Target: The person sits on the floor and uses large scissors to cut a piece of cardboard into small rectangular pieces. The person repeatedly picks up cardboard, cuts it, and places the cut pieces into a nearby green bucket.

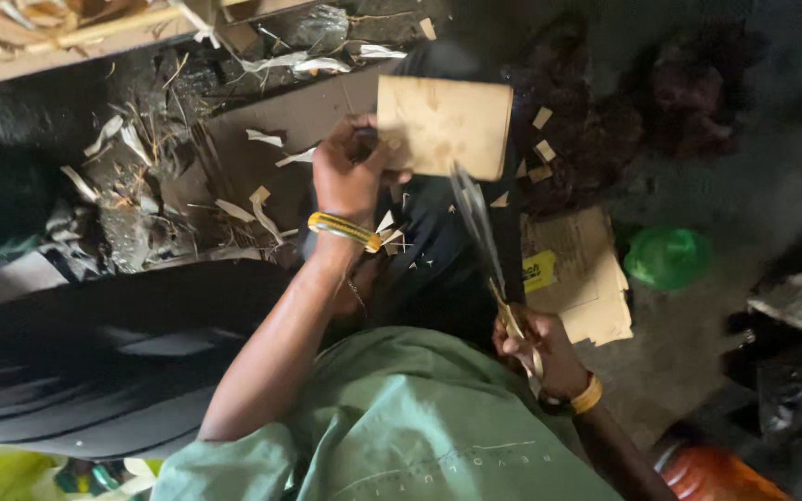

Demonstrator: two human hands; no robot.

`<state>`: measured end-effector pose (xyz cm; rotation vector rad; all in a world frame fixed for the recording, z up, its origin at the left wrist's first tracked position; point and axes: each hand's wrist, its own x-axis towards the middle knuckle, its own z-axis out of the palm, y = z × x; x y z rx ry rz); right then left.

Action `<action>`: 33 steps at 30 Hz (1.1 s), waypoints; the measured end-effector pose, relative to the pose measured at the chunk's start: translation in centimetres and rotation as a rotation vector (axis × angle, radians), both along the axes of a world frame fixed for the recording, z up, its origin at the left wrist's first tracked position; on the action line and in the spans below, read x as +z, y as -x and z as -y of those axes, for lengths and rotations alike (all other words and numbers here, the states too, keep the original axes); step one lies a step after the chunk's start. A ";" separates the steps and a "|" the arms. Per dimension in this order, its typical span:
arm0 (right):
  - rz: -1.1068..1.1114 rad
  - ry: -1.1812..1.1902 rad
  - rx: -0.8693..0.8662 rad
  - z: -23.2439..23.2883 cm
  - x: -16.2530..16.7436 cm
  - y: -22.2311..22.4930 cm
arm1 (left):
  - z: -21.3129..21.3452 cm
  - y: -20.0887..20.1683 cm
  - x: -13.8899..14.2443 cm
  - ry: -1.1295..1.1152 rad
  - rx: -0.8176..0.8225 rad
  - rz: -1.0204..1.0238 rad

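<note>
My left hand (350, 172) grips the left edge of a tan, roughly square cardboard piece (446, 125) and holds it up in front of me. A yellow band sits on that wrist. My right hand (538, 345) is closed around the yellowish handles of a pair of long scissors (477, 227). Their blades point up, and the tips reach the lower edge of the cardboard piece. A yellow bangle and a dark band circle my right wrist. My green shirt fills the bottom of the view.
Small cardboard offcuts (542, 148) and pale strips (262, 209) litter dark cloth and a brown board (290, 130). Flat cardboard sheets (582, 274) lie to the right, beside a green plastic object (668, 258). An orange container (717, 473) is at bottom right; wood scraps (67, 32) at top left.
</note>
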<state>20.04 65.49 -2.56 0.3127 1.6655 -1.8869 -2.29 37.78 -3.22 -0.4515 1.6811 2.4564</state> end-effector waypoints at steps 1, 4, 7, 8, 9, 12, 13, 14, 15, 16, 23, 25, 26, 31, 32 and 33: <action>0.022 -0.011 0.004 -0.2 0.2 -0.2 | -0.2 0.1 -0.1 -0.055 0.029 -0.013; 0.020 -0.121 0.101 -0.2 0.4 0.0 | -1.5 -0.4 0.4 -0.180 0.022 -0.080; 0.078 -0.044 0.031 0.5 0.1 1.1 | -2.4 -2.3 1.6 0.157 -0.101 -0.017; 0.077 -0.075 0.025 0.9 0.1 1.5 | -2.6 -2.9 2.0 0.171 -0.123 0.013; 0.073 -0.104 0.018 1.3 0.1 1.8 | -2.7 -3.3 2.4 0.188 -0.146 0.040; 0.001 -0.180 0.030 2.2 0.2 2.7 | -2.4 -3.9 3.2 0.196 -0.178 0.026; -0.031 -0.202 0.041 2.3 0.4 2.8 | -2.3 -4.0 3.4 0.192 -0.182 0.009; -0.026 -0.181 0.039 2.5 0.5 2.9 | -2.2 -4.0 3.5 0.200 -0.191 0.021; -0.023 -0.159 0.038 2.6 0.6 3.0 | -2.1 -4.0 3.6 0.207 -0.199 0.031; -0.017 -0.138 0.037 2.6 0.7 3.1 | -2.1 -4.0 3.7 0.214 -0.207 0.044; 0.038 -0.100 0.042 2.5 0.2 3.3 | -2.5 -4.2 3.9 0.146 -0.182 -0.020; 0.029 -0.093 0.037 2.4 0.0 3.3 | -2.4 -4.2 3.9 0.208 -0.197 -0.007; 0.036 -0.083 0.033 2.4 0.0 3.3 | -2.3 -4.2 3.9 0.210 -0.208 -0.015; 0.055 -0.057 0.047 2.6 0.0 3.7 | -2.1 -4.1 4.1 0.206 -0.260 -0.016; 0.037 -0.097 0.061 2.7 0.1 3.9 | -2.1 -4.1 4.1 0.212 -0.259 0.000; 0.019 -0.137 0.073 2.9 0.2 4.0 | -2.2 -4.1 4.1 0.218 -0.259 0.016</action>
